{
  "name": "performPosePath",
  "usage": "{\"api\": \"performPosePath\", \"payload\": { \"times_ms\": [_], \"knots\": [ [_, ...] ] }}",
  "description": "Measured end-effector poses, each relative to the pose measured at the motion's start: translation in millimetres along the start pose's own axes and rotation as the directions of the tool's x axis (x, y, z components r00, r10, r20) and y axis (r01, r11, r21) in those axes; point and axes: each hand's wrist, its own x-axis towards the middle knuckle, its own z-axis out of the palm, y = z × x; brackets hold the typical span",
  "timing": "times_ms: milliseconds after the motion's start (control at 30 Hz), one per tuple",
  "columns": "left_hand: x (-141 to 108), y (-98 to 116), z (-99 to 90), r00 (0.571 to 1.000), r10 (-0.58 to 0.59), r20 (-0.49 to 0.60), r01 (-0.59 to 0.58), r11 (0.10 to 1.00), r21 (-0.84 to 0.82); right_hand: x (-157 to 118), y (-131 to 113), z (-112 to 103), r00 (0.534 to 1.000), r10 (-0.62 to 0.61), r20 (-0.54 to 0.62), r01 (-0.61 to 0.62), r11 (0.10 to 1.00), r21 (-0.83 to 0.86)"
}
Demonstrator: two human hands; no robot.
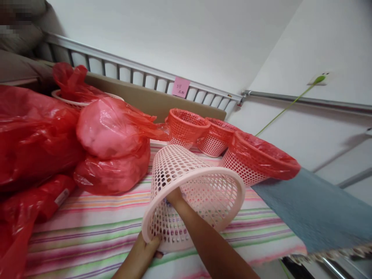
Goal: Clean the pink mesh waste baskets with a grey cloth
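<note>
A pale pink perforated basket [186,164] lies tipped over on a striped cloth [113,224], its wide mouth facing me. My left hand [147,248] grips the basket's lower left rim, thumb on the inside. Through the mouth reaches my right hand [175,197], near the inner left wall. Its fingers are mostly hidden, and a small bluish-purple thing shows by them, too little of it visible to name.
Red plastic bags [112,128], full, crowd the left side. Three baskets lined with red bags [188,118] stand behind and to the right. A blue cloth [316,209] covers the right edge. A railing with a pink note [180,87] runs along the back.
</note>
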Motion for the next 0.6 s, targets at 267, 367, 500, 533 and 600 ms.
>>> {"api": "performPosePath", "payload": {
  "times_ms": [267,367,500,533,600],
  "knots": [
    [-1.6,12.0,-6.1,0.998,-0.030,0.055,0.032,0.999,-0.020,-106.3,-1.9,-23.1,0.990,-0.022,0.140,0.022,1.000,0.003],
    [-0.6,11.6,-4.1,0.998,-0.007,0.059,0.008,1.000,-0.019,-149.1,14.0,-22.1,0.993,0.003,0.119,0.007,0.997,-0.081],
    [0.8,7.9,-1.7,0.999,0.015,0.049,-0.015,1.000,-0.008,-154.2,18.4,-16.3,0.998,-0.025,0.060,0.030,0.996,-0.082],
    [0.9,7.0,-1.7,0.999,0.018,0.044,-0.018,1.000,-0.002,-145.8,14.5,-14.6,0.998,-0.041,0.040,0.043,0.998,-0.055],
    [0.8,5.5,-2.3,0.999,0.023,0.034,-0.024,1.000,0.014,-121.1,4.4,-10.6,0.999,-0.052,0.011,0.053,0.998,-0.023]
  ]
}}
